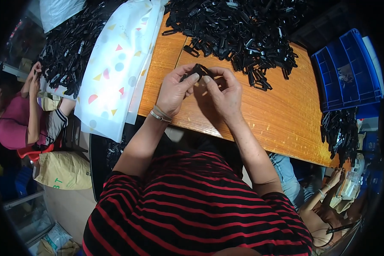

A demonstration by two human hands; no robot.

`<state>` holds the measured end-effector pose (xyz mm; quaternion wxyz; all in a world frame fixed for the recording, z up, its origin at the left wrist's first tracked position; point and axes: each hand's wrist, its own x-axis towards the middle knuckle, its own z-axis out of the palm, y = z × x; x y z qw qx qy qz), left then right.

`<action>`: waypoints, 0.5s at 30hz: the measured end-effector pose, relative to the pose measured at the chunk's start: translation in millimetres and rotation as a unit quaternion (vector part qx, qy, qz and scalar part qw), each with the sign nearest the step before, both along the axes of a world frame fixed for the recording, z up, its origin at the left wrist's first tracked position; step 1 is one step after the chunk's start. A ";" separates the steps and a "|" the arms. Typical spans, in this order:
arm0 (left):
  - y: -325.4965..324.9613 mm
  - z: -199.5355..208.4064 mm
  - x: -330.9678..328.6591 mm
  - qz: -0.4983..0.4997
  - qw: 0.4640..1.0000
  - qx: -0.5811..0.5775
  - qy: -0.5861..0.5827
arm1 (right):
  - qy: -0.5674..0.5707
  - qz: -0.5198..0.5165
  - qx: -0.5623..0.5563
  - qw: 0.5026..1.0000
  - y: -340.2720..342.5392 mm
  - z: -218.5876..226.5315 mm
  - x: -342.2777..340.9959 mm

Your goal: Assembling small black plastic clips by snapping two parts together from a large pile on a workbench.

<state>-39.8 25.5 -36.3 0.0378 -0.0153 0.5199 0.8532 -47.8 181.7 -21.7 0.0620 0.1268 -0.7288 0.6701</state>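
Note:
Above the near part of the wooden table, my two hands meet at a small black plastic piece (199, 68) with a slot-like opening. My left hand (174, 88) pinches its left side between thumb and fingers, and a bracelet circles that wrist. My right hand (227, 94) is closed on the other side, thumb pressed near the left thumb. Fingers cover much of the piece, so its exact kind is unclear. Just beyond lies a large heap of black plastic pieces (239, 30), several of them long with open loops.
The wooden table (281, 123) carries the heap. To the left hangs a white sheet (111, 72) with coloured shapes, beside another black heap (68, 53) and a person (19, 123). At right are a blue crate (345, 74), more black pieces (340, 132) and another person's arm (315, 198).

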 end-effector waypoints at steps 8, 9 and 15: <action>2.1 2.2 6.5 0.013 1.000 0.001 0.009 | 0.062 0.003 0.075 0.995 -2.5 -9.4 -0.5; 2.5 3.8 8.1 0.013 1.000 0.002 0.009 | 0.062 0.003 0.076 0.995 -2.2 -8.8 0.0; 8.0 7.9 16.8 0.024 0.989 -0.118 0.083 | 0.209 -0.045 0.213 0.953 -6.5 -0.6 11.2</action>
